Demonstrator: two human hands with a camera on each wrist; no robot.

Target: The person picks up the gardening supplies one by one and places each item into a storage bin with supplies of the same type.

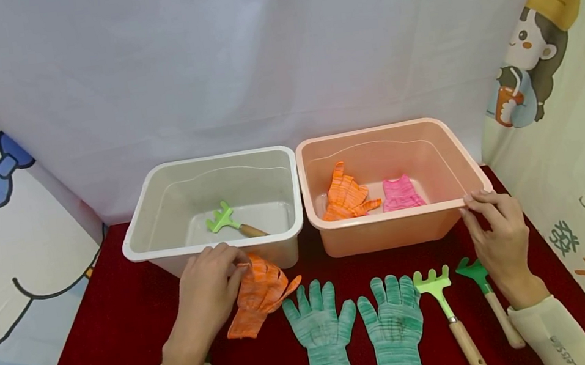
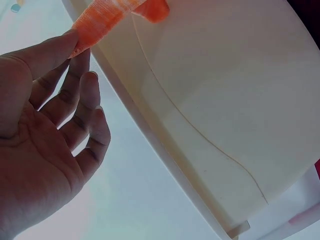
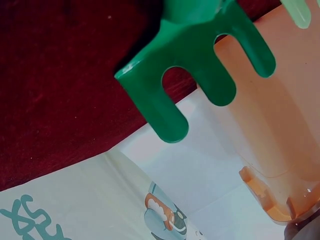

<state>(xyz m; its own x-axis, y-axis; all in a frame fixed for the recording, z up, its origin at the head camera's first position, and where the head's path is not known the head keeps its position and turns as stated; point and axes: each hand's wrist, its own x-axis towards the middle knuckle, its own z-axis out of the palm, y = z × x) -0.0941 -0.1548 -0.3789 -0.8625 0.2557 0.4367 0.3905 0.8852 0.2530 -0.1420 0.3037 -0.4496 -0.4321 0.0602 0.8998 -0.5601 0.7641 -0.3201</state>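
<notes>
Head view: your left hand (image 1: 208, 283) pinches the orange glove (image 1: 258, 289), which hangs to that hand's right, in front of the white bin (image 1: 212, 246); whether they touch, I can't tell. Over at your right hand (image 1: 502, 238), bent fingers touch the peach bin (image 1: 388, 233) at its near corner; whether they grip, I can't tell. Left wrist view: thumb and fingertip nip the glove, the other fingers loosely bent, off it. A firm pinch should serve you, cloth clear of the rim lest it snag. Right wrist view: a rake (image 3: 185, 60) lies near your right hand.

red cloth (image 1: 106, 330) bears tubs (image 1: 388, 234), green gloves (image 1: 325, 329) and rakes (image 1: 459, 333).
</notes>
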